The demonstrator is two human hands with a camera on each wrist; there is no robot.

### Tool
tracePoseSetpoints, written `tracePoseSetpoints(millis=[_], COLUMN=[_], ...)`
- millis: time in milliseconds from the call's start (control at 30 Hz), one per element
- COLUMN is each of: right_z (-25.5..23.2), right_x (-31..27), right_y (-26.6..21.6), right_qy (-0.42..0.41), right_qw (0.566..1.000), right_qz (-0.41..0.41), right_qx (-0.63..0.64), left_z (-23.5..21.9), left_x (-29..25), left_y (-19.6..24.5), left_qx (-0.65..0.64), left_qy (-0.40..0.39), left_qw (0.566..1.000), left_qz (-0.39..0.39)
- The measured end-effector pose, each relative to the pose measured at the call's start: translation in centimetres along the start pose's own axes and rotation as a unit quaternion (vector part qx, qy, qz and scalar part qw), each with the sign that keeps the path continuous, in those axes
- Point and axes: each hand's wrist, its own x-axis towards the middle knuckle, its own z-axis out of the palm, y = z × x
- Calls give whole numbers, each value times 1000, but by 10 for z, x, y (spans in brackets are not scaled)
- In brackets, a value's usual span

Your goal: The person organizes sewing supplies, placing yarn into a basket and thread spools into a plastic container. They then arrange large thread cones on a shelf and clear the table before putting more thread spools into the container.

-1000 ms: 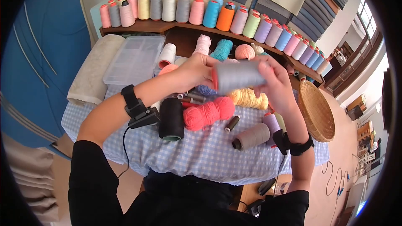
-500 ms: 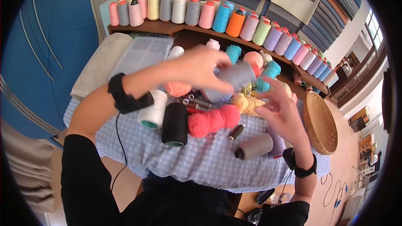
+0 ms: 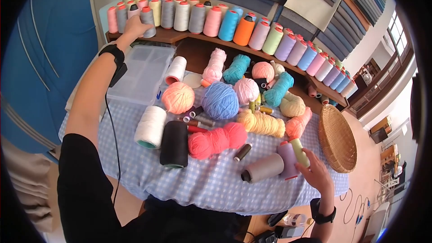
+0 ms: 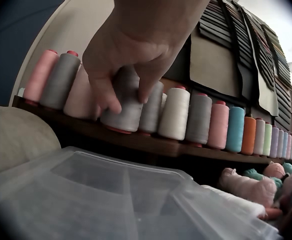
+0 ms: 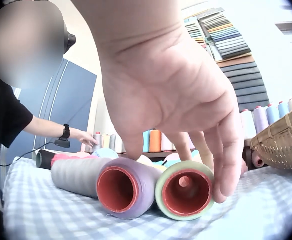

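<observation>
In the head view, the left hand (image 3: 135,29), upper left of the frame, has its grip clamped on a gray thread cone (image 3: 147,21) standing upright at the wooden shelf (image 3: 167,38). At lower right, the right hand (image 3: 318,173) reaches over a pale green thread cone (image 3: 298,151) lying beside a lavender thread cone (image 3: 287,158) on the table's checked cloth (image 3: 220,182).

The left wrist view shows thumb and fingers on opposite sides of the gray cone, mid-frame, above a clear plastic box (image 4: 88,200).

In the right wrist view, fingers curve around the green cone, lower center; whether that grip is tight, I cannot tell.
</observation>
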Motion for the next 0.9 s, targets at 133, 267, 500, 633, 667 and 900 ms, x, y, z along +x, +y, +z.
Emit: tracePoseSetpoints(millis=[133, 267, 500, 633, 667, 900], right_z=[4, 4, 6, -6, -7, 9], right_x=[8, 21, 26, 24, 22, 22], right_y=[5, 16, 21, -5, -5, 23], right_qy=[14, -17, 0, -13, -10, 39], right_qw=[1000, 998, 998, 992, 992, 998], right_qz=[3, 15, 8, 78, 80, -4], right_qx=[0, 53, 61, 99, 92, 41], left_z=[-2, 11, 10, 11, 13, 13], left_x=[1, 25, 14, 16, 21, 3], left_y=[4, -15, -9, -14, -18, -7], left_qx=[70, 127, 21, -40, -44, -36], left_qy=[-5, -43, -60, -85, -82, -82], left_qw=[997, 991, 996, 994, 994, 993], left_qz=[-24, -24, -63, -49, -56, -77])
